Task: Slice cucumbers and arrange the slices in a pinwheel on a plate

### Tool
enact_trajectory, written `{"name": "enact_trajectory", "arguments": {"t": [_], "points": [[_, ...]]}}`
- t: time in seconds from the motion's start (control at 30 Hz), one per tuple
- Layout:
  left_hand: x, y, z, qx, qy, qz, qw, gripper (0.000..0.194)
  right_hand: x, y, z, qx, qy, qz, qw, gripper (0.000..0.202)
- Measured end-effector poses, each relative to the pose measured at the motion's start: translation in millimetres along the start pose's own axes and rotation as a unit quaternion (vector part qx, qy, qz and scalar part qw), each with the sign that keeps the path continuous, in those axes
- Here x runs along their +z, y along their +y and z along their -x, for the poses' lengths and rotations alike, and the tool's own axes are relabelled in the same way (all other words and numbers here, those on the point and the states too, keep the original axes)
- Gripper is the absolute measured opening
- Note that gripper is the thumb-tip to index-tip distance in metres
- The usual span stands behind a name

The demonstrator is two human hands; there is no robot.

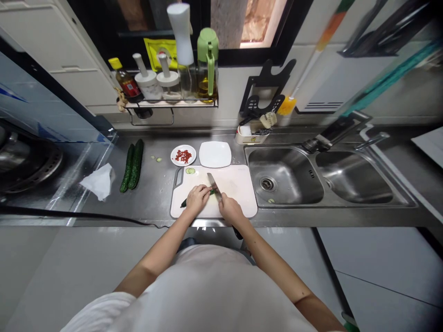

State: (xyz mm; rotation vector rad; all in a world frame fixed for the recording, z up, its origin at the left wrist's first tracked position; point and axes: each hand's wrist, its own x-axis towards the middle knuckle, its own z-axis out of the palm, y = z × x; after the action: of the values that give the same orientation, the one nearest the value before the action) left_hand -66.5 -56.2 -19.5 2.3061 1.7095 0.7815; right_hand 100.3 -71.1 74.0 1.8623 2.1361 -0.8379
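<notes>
Along the steel counter [154, 189], a cutting board [240, 184] bears a cucumber piece [183, 203] mostly hidden under the left hand [197, 198], curled over it. The right hand [231, 210], closed round the knife [213, 183], covers much of its handle [237, 233].

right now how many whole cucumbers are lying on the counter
2: the left cucumber and the right cucumber, side by side, both left of the cutting board. Neither looks hidden.

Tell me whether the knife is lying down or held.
Held: the right hand grips the knife, its blade over the cutting board, beside the left hand.
</notes>
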Motion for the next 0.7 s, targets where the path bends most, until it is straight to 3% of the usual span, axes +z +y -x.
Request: {"name": "enact_trajectory", "arguments": {"t": [0.5, 0.7], "points": [[-0.3, 0.4, -0.7, 0.003, 0.002, 0.019, 1.0, 0.023, 8.0, 18.9, 22.2, -0.011, -0.04, 0.01, 0.999, 0.023], [0.1, -0.8, -1.3, -0.001, -0.004, 0.025, 1.0, 0.025, 9.9, 19.7, 18.8, -0.021, -0.029, 0.006, 0.999, 0.023]]}}
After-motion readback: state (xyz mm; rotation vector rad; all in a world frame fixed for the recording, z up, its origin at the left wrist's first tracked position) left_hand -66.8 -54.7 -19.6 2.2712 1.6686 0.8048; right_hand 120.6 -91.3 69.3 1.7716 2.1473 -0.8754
